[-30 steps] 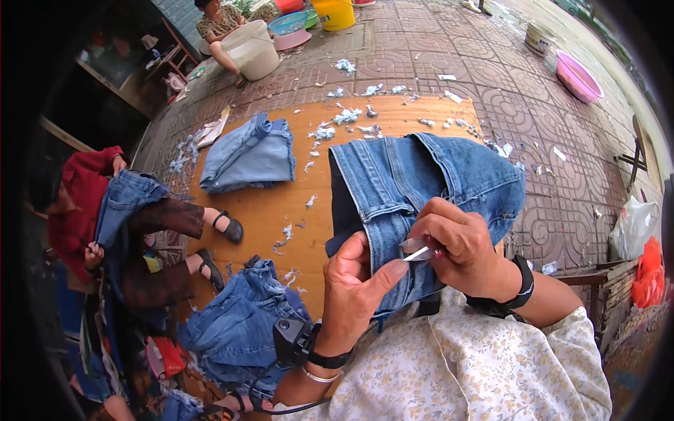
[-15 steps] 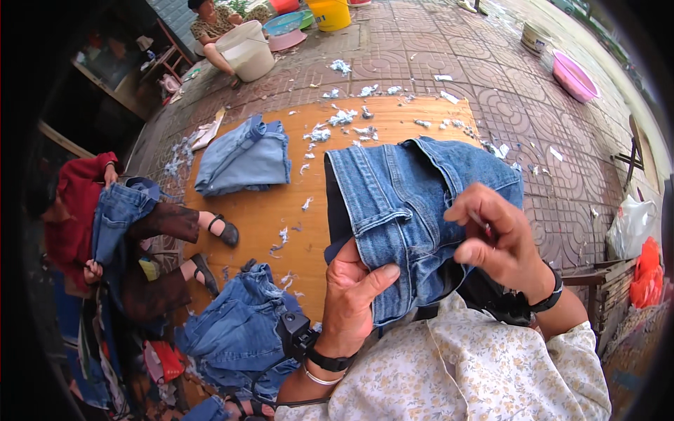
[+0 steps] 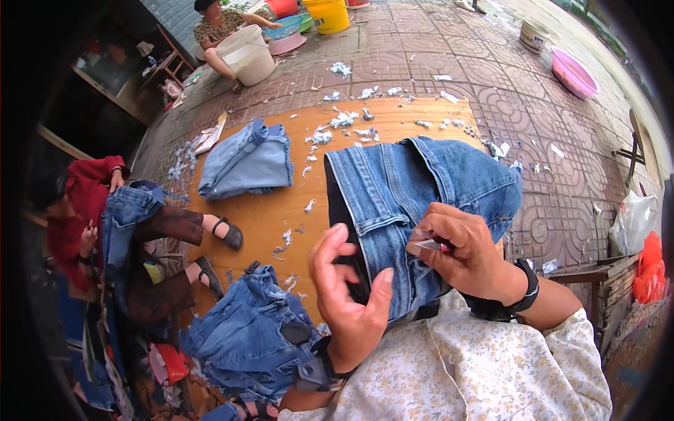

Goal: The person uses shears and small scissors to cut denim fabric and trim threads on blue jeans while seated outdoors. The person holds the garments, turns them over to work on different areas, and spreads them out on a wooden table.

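Note:
A pair of blue denim jeans (image 3: pixel 474 172) lies bunched across my lap, its waistband and a belt loop facing me. My left hand (image 3: pixel 351 298) is beside the waistband edge, fingers curved and apart, holding nothing. Over the front of the jeans, just right of the belt loop, my right hand (image 3: pixel 467 249) grips a small pointed blade (image 3: pixel 426 244) with a bit of red at its base. Most of that tool is hidden in the fingers, so its exact kind does not show.
Folded light-blue jeans (image 3: pixel 246 158) and thread scraps (image 3: pixel 344 119) lie on the wooden board (image 3: pixel 298 224). More jeans (image 3: pixel 242 333) are heaped at left. A seated person in red (image 3: pixel 88 210) handles denim. Another person sits by a white bucket (image 3: pixel 246 56). A pink basin (image 3: pixel 574 74) stands at far right.
My left hand has let go of the waistband and opened. My right hand has moved left and down over the jeans, bringing the blade into clearer view.

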`<act>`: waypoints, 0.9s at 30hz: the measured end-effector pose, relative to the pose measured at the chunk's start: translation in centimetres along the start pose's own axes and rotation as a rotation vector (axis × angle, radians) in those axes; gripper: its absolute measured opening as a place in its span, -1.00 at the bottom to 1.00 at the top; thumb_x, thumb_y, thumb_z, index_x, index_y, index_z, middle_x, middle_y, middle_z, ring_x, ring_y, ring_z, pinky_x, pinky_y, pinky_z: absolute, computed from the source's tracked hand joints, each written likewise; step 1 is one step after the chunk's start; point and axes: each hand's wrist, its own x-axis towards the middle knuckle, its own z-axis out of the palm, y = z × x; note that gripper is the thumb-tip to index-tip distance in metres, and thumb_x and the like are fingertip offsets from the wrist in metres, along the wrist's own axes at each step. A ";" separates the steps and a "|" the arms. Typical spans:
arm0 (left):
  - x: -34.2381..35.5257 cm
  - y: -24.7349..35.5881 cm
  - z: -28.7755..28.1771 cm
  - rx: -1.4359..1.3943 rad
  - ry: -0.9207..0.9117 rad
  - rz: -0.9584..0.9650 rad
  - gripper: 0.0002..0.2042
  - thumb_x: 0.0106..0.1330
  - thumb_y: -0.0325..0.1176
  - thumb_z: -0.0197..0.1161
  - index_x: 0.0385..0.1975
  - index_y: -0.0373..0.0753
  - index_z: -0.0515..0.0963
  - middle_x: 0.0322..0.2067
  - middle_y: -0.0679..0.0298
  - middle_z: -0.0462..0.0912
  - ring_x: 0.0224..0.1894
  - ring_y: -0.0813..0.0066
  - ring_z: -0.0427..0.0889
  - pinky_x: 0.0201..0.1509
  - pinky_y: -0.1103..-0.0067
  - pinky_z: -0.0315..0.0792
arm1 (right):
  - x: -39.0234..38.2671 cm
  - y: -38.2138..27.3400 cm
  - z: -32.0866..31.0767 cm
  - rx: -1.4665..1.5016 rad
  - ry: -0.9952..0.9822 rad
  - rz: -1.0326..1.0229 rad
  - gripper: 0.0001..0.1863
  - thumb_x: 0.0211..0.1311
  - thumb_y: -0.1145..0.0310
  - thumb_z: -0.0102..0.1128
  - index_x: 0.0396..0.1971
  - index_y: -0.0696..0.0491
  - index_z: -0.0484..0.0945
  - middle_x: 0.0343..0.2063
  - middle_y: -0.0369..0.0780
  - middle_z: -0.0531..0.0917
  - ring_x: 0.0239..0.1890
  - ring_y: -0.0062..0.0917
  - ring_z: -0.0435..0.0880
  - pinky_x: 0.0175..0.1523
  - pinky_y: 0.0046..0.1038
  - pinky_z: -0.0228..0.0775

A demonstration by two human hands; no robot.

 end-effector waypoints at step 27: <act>3.2 -2.1 0.1 0.516 -0.323 0.203 -0.95 0.17 -0.56 0.16 -0.49 -0.35 0.44 -0.51 0.14 0.49 -0.44 0.23 0.51 -0.36 0.49 0.37 | 0.9 -1.8 -3.5 -0.311 -0.328 0.081 -0.76 -0.05 0.48 0.27 -0.35 0.15 0.45 -0.43 -0.14 0.53 -0.34 -0.21 0.57 -0.32 -0.28 0.39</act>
